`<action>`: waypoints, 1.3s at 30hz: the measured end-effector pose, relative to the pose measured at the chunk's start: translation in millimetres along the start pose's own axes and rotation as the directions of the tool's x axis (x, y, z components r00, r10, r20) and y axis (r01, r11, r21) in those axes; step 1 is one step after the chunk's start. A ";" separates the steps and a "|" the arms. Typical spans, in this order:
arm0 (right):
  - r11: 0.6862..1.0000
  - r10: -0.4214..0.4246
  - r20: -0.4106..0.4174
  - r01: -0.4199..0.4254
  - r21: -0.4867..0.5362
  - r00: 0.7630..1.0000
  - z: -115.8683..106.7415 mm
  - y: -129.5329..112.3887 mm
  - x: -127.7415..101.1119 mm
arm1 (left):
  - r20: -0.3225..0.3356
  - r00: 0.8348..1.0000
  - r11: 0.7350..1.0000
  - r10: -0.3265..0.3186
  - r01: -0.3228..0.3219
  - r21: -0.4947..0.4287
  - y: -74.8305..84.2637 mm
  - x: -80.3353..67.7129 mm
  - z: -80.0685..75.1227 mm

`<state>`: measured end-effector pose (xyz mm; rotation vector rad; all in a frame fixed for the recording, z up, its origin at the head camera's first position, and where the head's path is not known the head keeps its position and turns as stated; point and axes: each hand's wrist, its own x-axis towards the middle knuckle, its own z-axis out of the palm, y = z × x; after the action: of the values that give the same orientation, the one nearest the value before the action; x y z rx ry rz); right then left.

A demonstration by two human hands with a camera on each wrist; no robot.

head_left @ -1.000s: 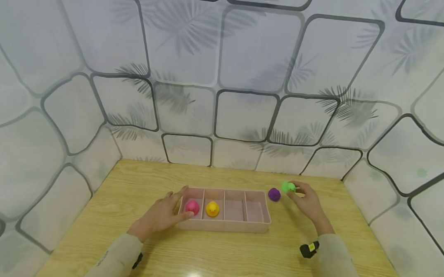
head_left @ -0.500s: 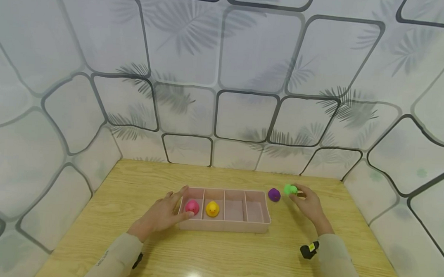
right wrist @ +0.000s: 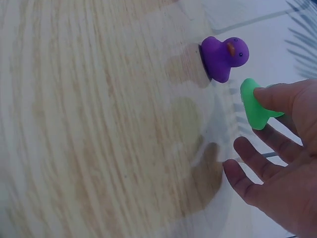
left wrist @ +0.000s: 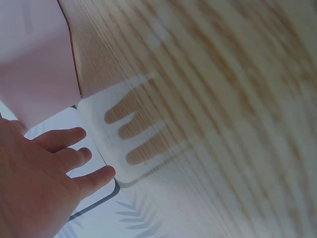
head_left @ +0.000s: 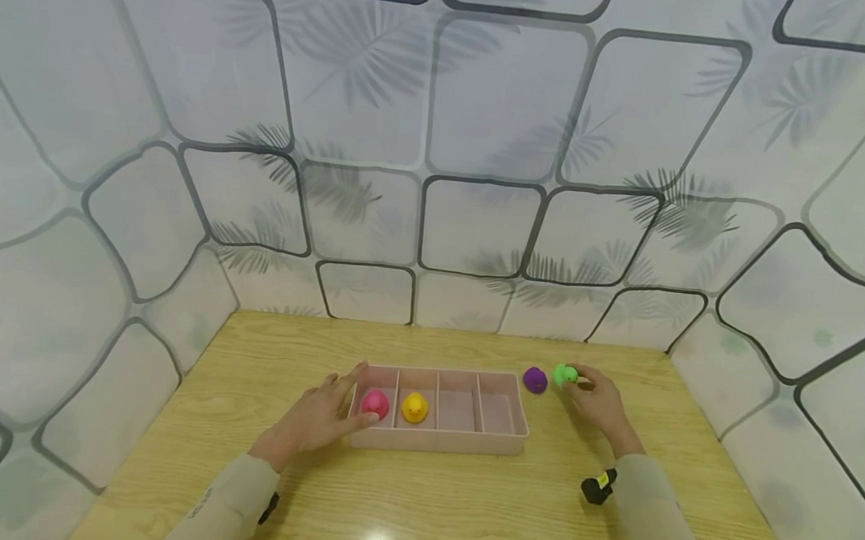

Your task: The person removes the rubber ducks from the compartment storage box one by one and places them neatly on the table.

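My right hand (head_left: 601, 402) pinches a green rubber duck (right wrist: 255, 106) between thumb and fingertips, a little over the table, its other fingers loosely spread. Just left of it a purple rubber duck (right wrist: 223, 57) stands on the wood. My left hand (head_left: 313, 418) rests at the left end of a pink divided box (head_left: 435, 441), fingers extended along the end wall and thumb over the front rim. A pink rubber duck (head_left: 375, 404) sits in the leftmost compartment, partly behind the thumb. The neighbouring compartment holds a yellow rubber duck (head_left: 414, 408).
The two right-hand compartments of the box show bare floors. A light wood table (head_left: 422, 503) carries everything, with patterned panels (head_left: 478, 224) rising behind and on both sides. A black wrist camera (head_left: 599, 487) sits at the right sleeve.
My right hand has lowered the green duck toward the table, bringing it slightly nearer to me. The left hand, the box and the other ducks have stayed in place.
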<state>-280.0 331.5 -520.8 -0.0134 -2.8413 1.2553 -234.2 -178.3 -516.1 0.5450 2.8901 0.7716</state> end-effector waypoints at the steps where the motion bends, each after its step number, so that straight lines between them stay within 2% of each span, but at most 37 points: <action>1: 1.000 0.001 0.001 -0.001 -0.002 1.000 0.3 0.8 0.7 | 0.000 1.000 1.000 0.000 0.000 0.001 0.1 0.0 0.0; 8: 0.999 0.020 0.011 -0.020 -0.031 1.000 2.5 5.1 4.5 | -0.001 1.000 1.000 0.004 -0.004 0.006 0.9 -1.1 0.0; 28: 0.994 -0.030 0.004 0.030 -0.101 1.000 7.5 10.2 6.0 | -0.002 1.000 1.000 0.004 -0.004 0.002 0.6 -0.8 0.0; 39: 0.993 -0.045 -0.002 0.045 -0.105 0.999 11.6 14.7 7.1 | -0.004 1.000 1.000 0.006 -0.006 0.005 -0.7 -0.7 0.8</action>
<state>-287.6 333.0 -539.3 0.0445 -2.8831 1.0948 -233.6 -178.7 -517.2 0.5540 2.8963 0.7677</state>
